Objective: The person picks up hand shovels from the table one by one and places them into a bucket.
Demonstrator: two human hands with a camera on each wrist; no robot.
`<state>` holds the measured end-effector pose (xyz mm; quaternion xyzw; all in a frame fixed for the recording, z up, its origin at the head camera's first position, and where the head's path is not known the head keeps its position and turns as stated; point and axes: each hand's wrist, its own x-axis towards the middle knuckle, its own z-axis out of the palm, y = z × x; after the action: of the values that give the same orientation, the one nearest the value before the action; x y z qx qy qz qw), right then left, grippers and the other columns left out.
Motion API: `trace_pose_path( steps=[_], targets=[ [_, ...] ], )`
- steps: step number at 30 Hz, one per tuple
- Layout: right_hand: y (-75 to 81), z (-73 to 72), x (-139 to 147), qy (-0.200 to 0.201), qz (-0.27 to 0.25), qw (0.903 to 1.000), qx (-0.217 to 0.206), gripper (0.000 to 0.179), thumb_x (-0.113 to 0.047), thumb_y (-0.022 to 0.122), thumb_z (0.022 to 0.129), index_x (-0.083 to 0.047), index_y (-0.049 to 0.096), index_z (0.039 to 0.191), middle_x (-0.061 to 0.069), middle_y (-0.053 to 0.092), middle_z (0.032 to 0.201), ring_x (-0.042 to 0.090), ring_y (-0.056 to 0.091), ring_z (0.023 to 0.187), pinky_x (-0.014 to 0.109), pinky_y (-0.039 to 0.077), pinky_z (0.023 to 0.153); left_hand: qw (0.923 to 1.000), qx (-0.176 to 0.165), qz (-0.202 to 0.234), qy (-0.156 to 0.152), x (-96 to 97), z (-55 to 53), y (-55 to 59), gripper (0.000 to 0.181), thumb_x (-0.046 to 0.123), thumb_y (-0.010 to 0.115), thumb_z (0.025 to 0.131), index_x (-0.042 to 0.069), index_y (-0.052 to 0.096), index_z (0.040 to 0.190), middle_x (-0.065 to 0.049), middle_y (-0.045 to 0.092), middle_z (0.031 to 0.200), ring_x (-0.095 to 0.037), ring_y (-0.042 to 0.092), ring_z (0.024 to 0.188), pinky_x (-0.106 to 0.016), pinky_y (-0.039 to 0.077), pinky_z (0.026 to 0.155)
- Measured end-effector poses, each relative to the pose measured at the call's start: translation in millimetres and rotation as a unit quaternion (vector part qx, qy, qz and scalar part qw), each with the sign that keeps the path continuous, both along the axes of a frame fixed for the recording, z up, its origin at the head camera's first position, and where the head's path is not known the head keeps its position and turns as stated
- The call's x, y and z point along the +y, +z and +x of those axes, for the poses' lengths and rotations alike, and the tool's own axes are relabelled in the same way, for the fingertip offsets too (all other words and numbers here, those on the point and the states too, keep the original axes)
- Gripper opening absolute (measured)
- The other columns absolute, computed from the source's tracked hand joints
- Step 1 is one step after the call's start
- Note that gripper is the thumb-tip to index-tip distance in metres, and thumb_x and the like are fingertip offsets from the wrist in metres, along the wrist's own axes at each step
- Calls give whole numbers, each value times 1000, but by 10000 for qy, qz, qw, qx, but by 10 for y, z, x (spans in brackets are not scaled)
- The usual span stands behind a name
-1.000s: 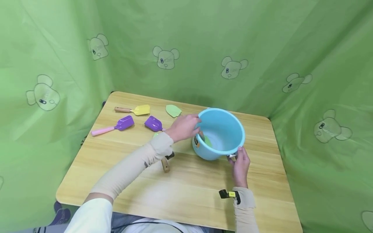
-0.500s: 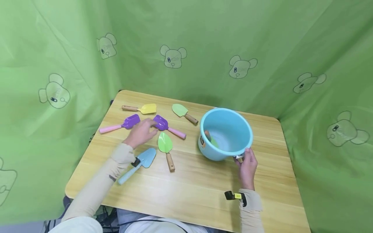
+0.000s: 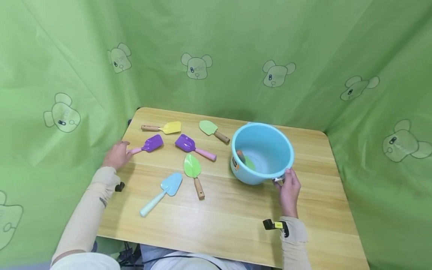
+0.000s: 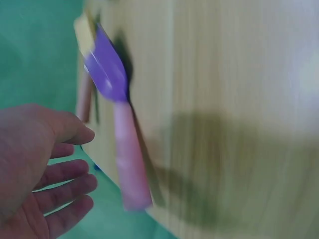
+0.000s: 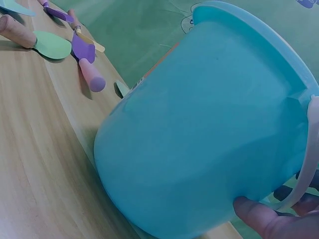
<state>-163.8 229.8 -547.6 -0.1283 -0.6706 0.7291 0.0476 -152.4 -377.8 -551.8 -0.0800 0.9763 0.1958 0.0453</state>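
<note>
Left hand (image 3: 117, 155) — gone from the bucket (image 3: 248, 177) to a purple scoop (image 3: 153, 143).
A second ago it was at the bucket's rim, then over the table's (image 3: 236, 225) middle; now it is at the far left, just beside the scoop's pink handle (image 3: 136, 150). The blue trowel (image 3: 172, 183), hidden earlier — now in full view.

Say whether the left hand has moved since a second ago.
Yes: the left hand moved left across the table, away from the blue bucket.

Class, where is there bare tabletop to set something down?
Free: the front stretch between the blue trowel and right forearm, and the strip right of the bucket. Crowded: back left, around the yellow scoop and purple scoops.
</note>
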Motion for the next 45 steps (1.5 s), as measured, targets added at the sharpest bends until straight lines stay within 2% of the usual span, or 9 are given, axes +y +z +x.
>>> trace_pose_path(
  steps=[3, 7, 12, 16, 23, 27, 33, 40, 45],
  targets=[
    [28, 0, 33, 13, 61, 10000, -39, 49, -42, 45, 110, -10, 56, 146, 4, 57, 126, 22, 59, 130, 19, 59, 91, 9996, -40, -267, -116, -68, -24, -53, 53, 17, 65, 100, -14, 50, 140, -40, 53, 135, -57, 58, 119, -67, 51, 99],
    [45, 15, 81, -30, 74, 9999, -121, 48, -42, 45, 110, -15, 55, 149, 5, 57, 133, 20, 60, 130, 18, 59, 89, 9974, -72, -615, -382, -66, -67, -156, 49, 10, 68, 94, -14, 55, 135, -37, 58, 128, -53, 62, 111, -65, 56, 91],
    [39, 17, 113, 44, 111, 9998, -136, 48, -43, 44, 110, -18, 54, 150, 3, 57, 133, 20, 59, 129, 18, 59, 90, 9944, -147, -813, -661, -34, -111, -319, 45, 5, 64, 91, -15, 58, 131, -35, 60, 124, -51, 63, 109, -63, 56, 94],
    [18, 21, 120, 68, 135, 9998, -150, 48, -42, 43, 111, -18, 53, 151, 3, 57, 133, 18, 60, 128, 18, 58, 90, 9934, -136, -888, -707, -23, -134, -383, 38, 4, 66, 89, -13, 63, 123, -32, 64, 113, -46, 66, 97, -61, 59, 86],
    [-1, 32, 129, -14, 7, 9999, -102, 47, -38, 41, 112, -16, 51, 152, 5, 55, 129, 12, 58, 115, 18, 58, 90, 9921, -364, -1024, -628, 10, -146, -371, 26, 2, 66, 90, -10, 66, 112, -27, 66, 98, -41, 66, 83, -58, 60, 70],
    [0, 25, 121, 23, 47, 9999, -95, 48, -39, 42, 111, -16, 53, 151, 5, 56, 127, 14, 60, 116, 18, 58, 91, 9905, -360, -1180, -611, 21, -127, -362, 20, 4, 64, 94, -9, 67, 109, -26, 67, 96, -40, 67, 82, -56, 60, 64],
    [2, 24, 96, 53, 46, 9999, -79, 48, -42, 43, 111, -19, 53, 151, 9, 56, 135, 13, 62, 120, 19, 58, 92, 9892, -335, -1269, -647, 4, -108, -326, 16, 5, 63, 96, -7, 68, 105, -25, 67, 94, -39, 67, 79, -54, 59, 60],
    [-26, 4, 80, 135, 52, 9999, 11, 49, -41, 43, 111, -15, 52, 151, 8, 57, 132, 16, 59, 119, 19, 58, 91, 9916, -320, -1119, -568, -39, -65, -272, 17, 6, 61, 97, -7, 70, 102, -24, 69, 88, -37, 67, 73, -55, 59, 59],
    [-11, 5, 78, 133, 119, 9998, 60, 48, -40, 42, 111, -15, 54, 150, 10, 55, 129, 14, 59, 113, 20, 59, 91, 9932, -278, -975, -580, -41, -80, -239, 17, 6, 61, 97, -6, 71, 100, -25, 72, 89, -38, 68, 72, -58, 59, 62]
  ],
)
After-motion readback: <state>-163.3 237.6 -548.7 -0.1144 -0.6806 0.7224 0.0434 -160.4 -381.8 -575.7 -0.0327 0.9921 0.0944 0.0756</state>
